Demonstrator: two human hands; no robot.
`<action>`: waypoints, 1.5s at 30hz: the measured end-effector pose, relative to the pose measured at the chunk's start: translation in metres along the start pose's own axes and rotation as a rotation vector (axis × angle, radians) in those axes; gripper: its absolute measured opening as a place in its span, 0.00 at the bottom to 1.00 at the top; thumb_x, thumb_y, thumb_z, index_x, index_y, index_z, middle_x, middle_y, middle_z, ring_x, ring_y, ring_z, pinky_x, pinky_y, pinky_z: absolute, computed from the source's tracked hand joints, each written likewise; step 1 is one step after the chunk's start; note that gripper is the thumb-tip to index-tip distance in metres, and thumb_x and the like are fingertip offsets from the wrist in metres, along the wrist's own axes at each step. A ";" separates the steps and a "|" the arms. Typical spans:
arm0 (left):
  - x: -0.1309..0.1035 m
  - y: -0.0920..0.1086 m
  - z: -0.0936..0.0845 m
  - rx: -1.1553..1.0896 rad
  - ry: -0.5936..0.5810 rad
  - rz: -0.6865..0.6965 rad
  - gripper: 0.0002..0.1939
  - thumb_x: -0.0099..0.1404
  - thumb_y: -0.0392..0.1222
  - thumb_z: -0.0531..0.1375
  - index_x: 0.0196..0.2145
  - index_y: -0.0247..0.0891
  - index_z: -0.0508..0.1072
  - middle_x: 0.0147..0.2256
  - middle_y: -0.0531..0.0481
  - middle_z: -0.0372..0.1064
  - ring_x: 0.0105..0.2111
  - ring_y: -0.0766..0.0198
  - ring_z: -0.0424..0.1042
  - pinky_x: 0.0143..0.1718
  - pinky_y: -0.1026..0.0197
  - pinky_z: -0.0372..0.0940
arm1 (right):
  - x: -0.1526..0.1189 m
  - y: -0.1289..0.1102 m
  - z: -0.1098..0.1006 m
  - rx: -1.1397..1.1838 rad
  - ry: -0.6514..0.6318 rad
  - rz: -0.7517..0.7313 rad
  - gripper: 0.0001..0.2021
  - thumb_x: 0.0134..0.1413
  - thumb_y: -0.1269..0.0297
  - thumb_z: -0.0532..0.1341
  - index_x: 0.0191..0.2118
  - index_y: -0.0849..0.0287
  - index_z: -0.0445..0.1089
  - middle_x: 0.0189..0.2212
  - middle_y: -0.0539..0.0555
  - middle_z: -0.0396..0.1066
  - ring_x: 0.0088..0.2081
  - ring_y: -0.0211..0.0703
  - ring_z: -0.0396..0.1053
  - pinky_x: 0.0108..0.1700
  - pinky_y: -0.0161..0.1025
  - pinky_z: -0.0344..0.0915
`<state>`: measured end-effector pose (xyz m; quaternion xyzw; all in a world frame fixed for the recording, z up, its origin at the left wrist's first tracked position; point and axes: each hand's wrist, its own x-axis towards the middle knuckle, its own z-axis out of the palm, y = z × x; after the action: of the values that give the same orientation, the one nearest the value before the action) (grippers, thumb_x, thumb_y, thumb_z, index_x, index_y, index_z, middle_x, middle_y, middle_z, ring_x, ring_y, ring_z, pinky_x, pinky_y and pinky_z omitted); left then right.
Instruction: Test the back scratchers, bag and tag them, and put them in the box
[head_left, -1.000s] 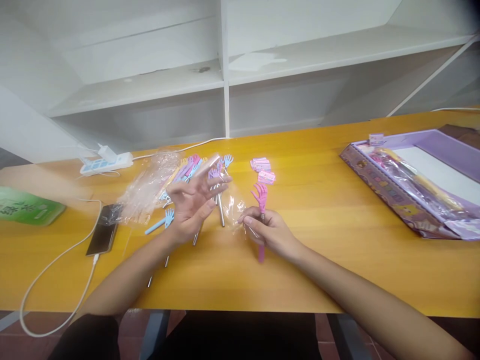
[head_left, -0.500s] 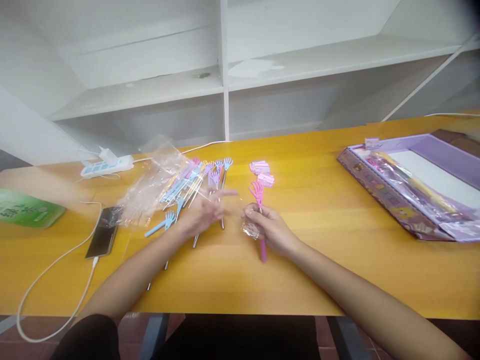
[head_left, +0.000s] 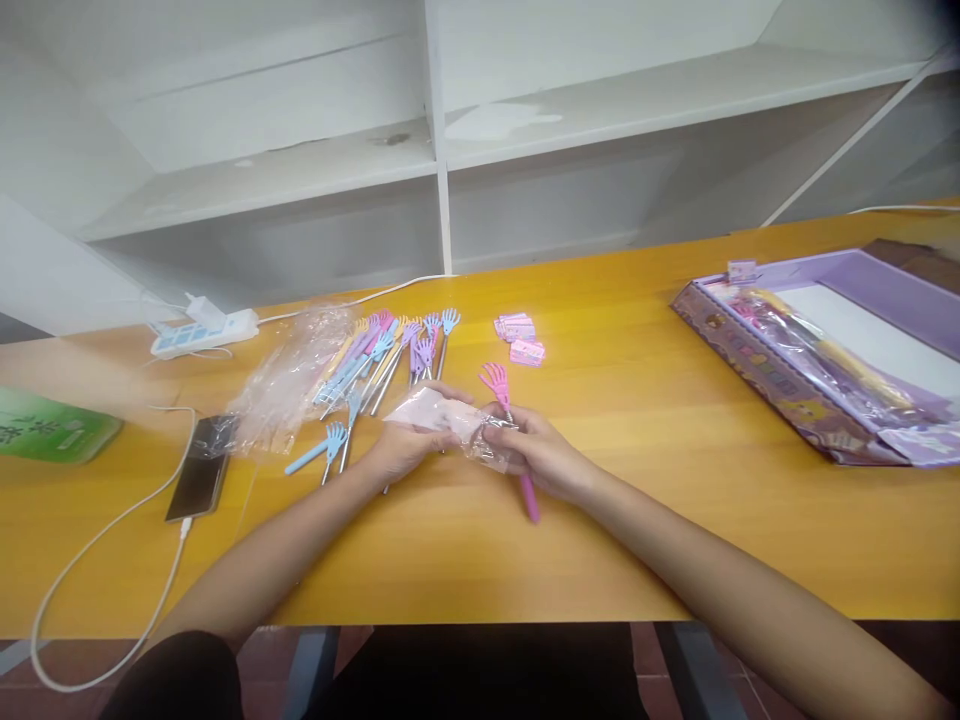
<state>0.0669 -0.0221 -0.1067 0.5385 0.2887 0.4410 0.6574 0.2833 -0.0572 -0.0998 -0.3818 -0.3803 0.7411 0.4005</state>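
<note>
My right hand (head_left: 546,450) is closed around a pink back scratcher (head_left: 495,382), whose hand-shaped head points away from me and whose handle sticks out below. The same fingers pinch one end of a clear plastic bag (head_left: 431,412). On the bag's other end is my left hand (head_left: 411,440), its thumb and fingers gripping the film. Beyond my left hand lies a pile of back scratchers (head_left: 367,365) in blue, purple, yellow and pink with metal rods. A blue back scratcher (head_left: 319,452) rests nearer me. Small pink cards (head_left: 527,352) lie past the pink head.
Loose clear bags (head_left: 281,385) sit left of the pile. Farther left are a phone (head_left: 199,470) with a white cable, a power strip (head_left: 206,333) and a green package (head_left: 56,425). An open purple box (head_left: 780,385) holding bagged items stands at the right.
My left hand has come over to the plastic bag and grips it, stretching it out from my right hand. The loose bags on the left have settled flatter. My right hand keeps the pink back scratcher.
</note>
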 end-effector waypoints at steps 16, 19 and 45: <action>-0.003 0.001 0.009 -0.085 0.060 -0.108 0.25 0.59 0.46 0.75 0.46 0.43 0.66 0.31 0.58 0.69 0.28 0.69 0.71 0.31 0.65 0.67 | -0.002 -0.001 0.006 -0.019 0.082 -0.104 0.23 0.45 0.46 0.77 0.35 0.58 0.71 0.27 0.47 0.68 0.25 0.32 0.59 0.25 0.33 0.51; -0.005 0.000 0.006 -0.052 0.050 -0.126 0.27 0.59 0.45 0.75 0.50 0.44 0.66 0.31 0.58 0.68 0.28 0.70 0.70 0.31 0.66 0.66 | -0.002 -0.001 0.007 -0.034 0.098 -0.098 0.25 0.44 0.44 0.77 0.34 0.58 0.70 0.24 0.45 0.64 0.24 0.32 0.56 0.26 0.33 0.50; -0.007 0.003 -0.004 0.315 -0.176 -0.104 0.41 0.49 0.38 0.80 0.59 0.46 0.73 0.44 0.47 0.76 0.43 0.58 0.77 0.44 0.59 0.73 | -0.002 0.000 0.004 -0.067 -0.045 -0.001 0.26 0.45 0.44 0.77 0.32 0.57 0.65 0.18 0.41 0.59 0.20 0.29 0.50 0.23 0.33 0.43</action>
<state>0.0593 -0.0261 -0.1051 0.6556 0.3231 0.3068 0.6096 0.2808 -0.0595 -0.0977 -0.3781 -0.4141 0.7360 0.3793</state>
